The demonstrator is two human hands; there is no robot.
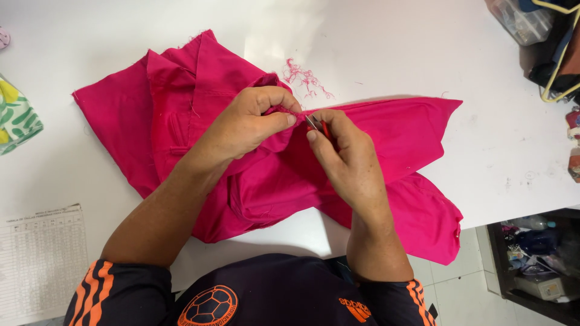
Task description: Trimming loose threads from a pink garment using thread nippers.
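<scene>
Pinching: the left hand (251, 124) bunches a fold of the pink garment (266, 163) between thumb and fingers, closed tight on the cloth.
Right hand (344, 160): fingers clamped on a small red-handled cutting tool (317, 125), its metal tip touching the fold just beside the left thumb.
Hands together: nearly touching at the middle of the garment.
Garment: spread crumpled across the white table (423, 54), one end hanging over the near edge.
Threads: a tangle of loose pink threads (305, 78) on the table just beyond the hands.
Left edge: a printed paper sheet (39, 259) and a green-patterned cloth (18, 118).
Far right: a clear plastic box (522, 21).
</scene>
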